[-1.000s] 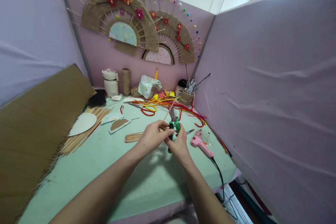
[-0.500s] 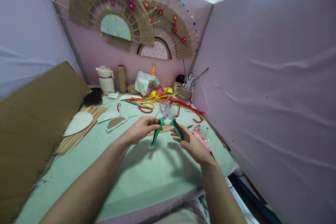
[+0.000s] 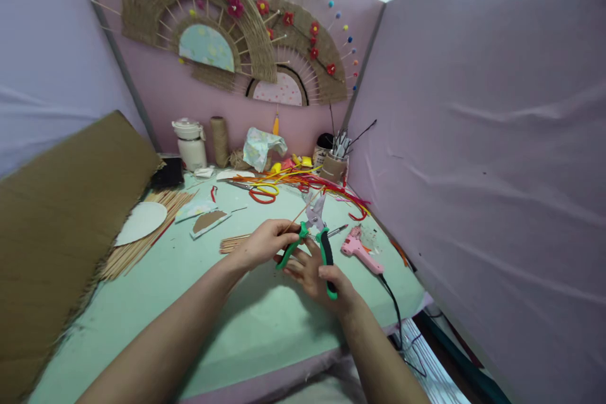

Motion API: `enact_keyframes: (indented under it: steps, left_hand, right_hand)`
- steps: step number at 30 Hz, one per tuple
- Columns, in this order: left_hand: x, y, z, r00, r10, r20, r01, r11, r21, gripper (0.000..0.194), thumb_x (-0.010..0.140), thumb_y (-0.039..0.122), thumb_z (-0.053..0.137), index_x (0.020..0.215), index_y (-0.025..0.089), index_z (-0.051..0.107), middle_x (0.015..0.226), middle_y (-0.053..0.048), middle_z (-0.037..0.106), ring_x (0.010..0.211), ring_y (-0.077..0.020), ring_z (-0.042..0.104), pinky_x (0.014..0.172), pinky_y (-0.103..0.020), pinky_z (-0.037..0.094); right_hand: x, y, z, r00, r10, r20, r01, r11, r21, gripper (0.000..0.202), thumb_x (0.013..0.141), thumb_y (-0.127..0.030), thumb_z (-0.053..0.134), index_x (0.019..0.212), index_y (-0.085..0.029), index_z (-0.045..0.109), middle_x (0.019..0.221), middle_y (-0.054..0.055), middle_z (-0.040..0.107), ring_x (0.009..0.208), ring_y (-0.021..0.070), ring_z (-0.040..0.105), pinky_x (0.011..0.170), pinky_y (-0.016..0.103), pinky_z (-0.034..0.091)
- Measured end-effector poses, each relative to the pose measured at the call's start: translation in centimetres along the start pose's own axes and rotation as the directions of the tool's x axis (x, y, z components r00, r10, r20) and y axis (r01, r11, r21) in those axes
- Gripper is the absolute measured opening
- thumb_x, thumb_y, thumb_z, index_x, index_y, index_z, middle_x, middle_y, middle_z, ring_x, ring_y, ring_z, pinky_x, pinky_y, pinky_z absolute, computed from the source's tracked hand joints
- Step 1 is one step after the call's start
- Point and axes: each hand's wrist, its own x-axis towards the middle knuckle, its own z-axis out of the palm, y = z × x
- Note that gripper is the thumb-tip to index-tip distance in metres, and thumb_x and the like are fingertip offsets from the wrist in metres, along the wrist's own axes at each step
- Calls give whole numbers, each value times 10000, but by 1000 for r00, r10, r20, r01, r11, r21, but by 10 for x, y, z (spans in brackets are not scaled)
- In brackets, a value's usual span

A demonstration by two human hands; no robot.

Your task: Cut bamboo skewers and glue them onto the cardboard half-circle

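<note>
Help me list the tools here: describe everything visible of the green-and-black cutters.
The cutters have silvery, metal-looking blades, spread open, and green handles with black grips; a small spring seems to sit between them. They are held above the table, blades pointing away from the person. The left hand touches the left handle near the pivot; the right hand's thumb crosses the right handle.

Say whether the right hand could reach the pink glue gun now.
Probably yes: only tabletop shows between the right hand and the pink glue gun, though that hand would first need to release the cutters.
</note>
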Motion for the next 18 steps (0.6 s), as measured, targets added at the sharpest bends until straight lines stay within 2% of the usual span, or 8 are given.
enact_keyframes:
  steps: [3,5,7,8,11,13,15,18]
  left_hand:
    - [4,-1,1,998,29,-49,-24,993,114,348,774,444,529,941,162,646,750,-3,572,646,-158,539,527,-260,455]
    - [3,3,-3,985,122,-119,-87,962,260,324,771,420,525,910,163,667,867,-51,637,820,-209,590,717,-313,499]
    - [-1,12,-10,959,207,-193,-119,913,389,337,791,419,506,935,167,678,1022,-91,666,1030,-250,566,921,-347,443]
    - [-5,17,-16,951,202,-232,-92,907,411,358,818,436,470,948,169,671,1086,-101,663,1069,-252,552,953,-353,423]
    - [-16,30,-32,958,107,-266,8,918,397,421,885,473,335,803,175,622,1144,-95,653,906,-209,577,830,-332,460]
    - [-22,33,-40,961,88,-263,27,914,405,413,894,462,322,752,176,584,962,-71,677,750,-170,551,731,-304,451]
    - [-24,32,-46,952,99,-289,23,920,392,331,893,421,349,842,182,572,731,-11,627,648,-146,504,659,-275,421]
    - [-24,28,-52,932,131,-339,-18,948,319,219,876,385,413,911,197,519,614,41,562,569,-126,449,582,-242,372]
  right_hand:
    - [1,0,0,1000,-20,-21,19,999,-38,709,637,-280,582,1337,-325,479,1185,46,642,1046,249,607,971,415,382]
    - [1,0,-2,999,-34,-42,31,997,-71,677,649,-271,567,1321,-316,496,1153,41,649,1025,250,615,959,410,390]
    - [-1,0,-5,996,-36,-83,26,993,-114,628,666,-273,555,1292,-297,522,1120,39,650,1013,252,621,962,408,385]
    - [-2,-1,-7,993,-39,-113,22,990,-141,599,677,-273,550,1275,-285,534,1109,40,647,1012,253,621,966,408,380]
    - [-8,-3,-15,985,-48,-168,4,967,-254,514,690,-275,570,1203,-244,565,1116,55,620,1027,260,601,977,418,372]
    - [-13,-5,-17,987,-34,-158,-24,935,-355,494,683,-287,616,1171,-229,565,1144,65,594,1056,267,573,978,425,375]
    - [-17,-8,-17,992,3,-128,-62,885,-461,523,668,-304,661,1172,-228,546,1147,64,576,1066,267,551,963,421,383]
    - [-20,-11,-9,994,55,-96,-102,799,-592,542,667,-309,670,1181,-231,517,1105,48,560,1042,252,532,918,400,394]
